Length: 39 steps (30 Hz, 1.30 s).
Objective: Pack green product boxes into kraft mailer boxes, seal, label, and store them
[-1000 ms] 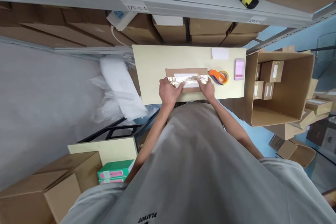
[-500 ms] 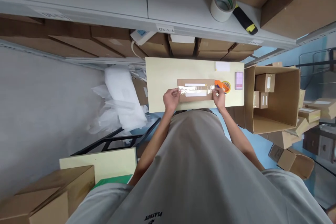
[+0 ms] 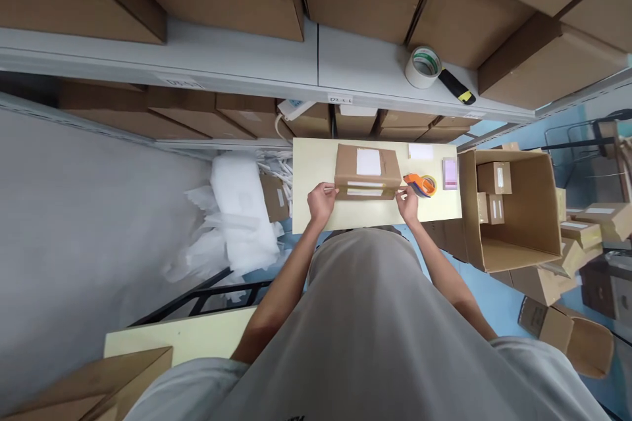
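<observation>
A brown cardboard box (image 3: 392, 161) lies on the pale yellow tabletop (image 3: 316, 214), a white label (image 3: 368, 162) on its top face. Shiny clear tape and white strips run along the side facing me. With fingers pinched together, my left hand (image 3: 321, 202) grips the box's near left corner. My right hand (image 3: 407, 205) pinches the near right corner in the same way. Whether the fingertips hold cardboard or the tape's end is too small to tell. Just right of the box sits an orange tape dispenser (image 3: 419, 185) with a yellow-edged roll.
A white paper (image 3: 421, 151) and a pink-screened phone (image 3: 449, 173) lie at the table's right. Beside it stands a large open carton (image 3: 523, 210) with small boxes inside. White foam wrap (image 3: 244, 210) is at left. The shelf holds a tape roll (image 3: 423, 68) and a black-and-yellow cutter (image 3: 457, 87).
The box has turned in my hands: its taped face pointed up before and now faces me, with the labelled face on top. My view has tilted up a little.
</observation>
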{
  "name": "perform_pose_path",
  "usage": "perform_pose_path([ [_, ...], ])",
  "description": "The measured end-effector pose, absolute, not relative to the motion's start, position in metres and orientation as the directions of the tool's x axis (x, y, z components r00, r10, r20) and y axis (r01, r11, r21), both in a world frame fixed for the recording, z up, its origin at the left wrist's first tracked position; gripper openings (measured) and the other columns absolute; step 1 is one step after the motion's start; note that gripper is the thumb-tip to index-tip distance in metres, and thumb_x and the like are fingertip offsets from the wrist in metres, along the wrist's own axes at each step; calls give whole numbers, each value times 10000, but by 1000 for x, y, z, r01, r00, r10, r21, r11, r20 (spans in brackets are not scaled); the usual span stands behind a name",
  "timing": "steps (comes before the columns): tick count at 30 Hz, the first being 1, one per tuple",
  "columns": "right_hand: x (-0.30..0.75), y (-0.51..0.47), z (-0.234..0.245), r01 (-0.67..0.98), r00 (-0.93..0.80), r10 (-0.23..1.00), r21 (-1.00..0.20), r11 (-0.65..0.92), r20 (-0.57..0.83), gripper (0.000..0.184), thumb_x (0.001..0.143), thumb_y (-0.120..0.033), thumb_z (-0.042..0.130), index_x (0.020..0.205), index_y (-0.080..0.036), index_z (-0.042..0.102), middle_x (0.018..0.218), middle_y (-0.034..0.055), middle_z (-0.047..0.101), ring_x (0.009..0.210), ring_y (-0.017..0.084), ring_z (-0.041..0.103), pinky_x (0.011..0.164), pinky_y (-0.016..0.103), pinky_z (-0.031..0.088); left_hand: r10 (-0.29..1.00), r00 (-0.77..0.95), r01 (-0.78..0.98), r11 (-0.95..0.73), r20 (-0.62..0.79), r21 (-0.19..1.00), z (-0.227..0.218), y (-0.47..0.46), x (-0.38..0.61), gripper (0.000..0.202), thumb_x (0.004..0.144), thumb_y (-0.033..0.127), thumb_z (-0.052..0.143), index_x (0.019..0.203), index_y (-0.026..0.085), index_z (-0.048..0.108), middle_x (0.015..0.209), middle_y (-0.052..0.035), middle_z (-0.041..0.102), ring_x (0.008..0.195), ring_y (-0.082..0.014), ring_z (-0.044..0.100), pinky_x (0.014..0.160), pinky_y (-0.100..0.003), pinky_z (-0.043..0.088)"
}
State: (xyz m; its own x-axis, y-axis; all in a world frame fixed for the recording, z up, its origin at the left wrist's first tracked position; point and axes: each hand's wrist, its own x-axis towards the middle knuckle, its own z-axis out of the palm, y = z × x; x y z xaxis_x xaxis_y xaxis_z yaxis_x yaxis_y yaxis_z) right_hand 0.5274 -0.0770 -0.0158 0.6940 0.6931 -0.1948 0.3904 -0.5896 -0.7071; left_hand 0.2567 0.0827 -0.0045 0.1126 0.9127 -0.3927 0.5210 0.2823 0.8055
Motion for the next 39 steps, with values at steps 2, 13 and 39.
perform_pose_path([
  [2,519,-85,-23,362,696,672,-685,-633,-253,217,918,-456,616,1007,-260,645,941,102,802,929,303,772,943,452,629,895,115,543,307,-431,782,-12,74,248,136,907,92,790,888,225,767,912,-34,878,1012,-291,886,993,-413,686],
  [13,497,-121,-37,299,741,595,-641,-707,-310,285,896,-417,688,1111,-232,716,1248,172,825,1033,308,778,992,486,654,836,145,593,355,-529,723,-35,58,205,191,918,174,685,985,236,853,1030,-58,907,1102,-305,870,1153,-475,656],
  [39,540,-68,8,904,-59,943,-418,-88,-327,674,1113,14,360,1698,-186,630,1271,172,665,1174,317,532,1109,496,473,992,51,664,52,-114,746,-10,-11,313,203,1078,197,688,1238,222,810,1426,-159,740,1532,-344,593,1410,-576,402],
])
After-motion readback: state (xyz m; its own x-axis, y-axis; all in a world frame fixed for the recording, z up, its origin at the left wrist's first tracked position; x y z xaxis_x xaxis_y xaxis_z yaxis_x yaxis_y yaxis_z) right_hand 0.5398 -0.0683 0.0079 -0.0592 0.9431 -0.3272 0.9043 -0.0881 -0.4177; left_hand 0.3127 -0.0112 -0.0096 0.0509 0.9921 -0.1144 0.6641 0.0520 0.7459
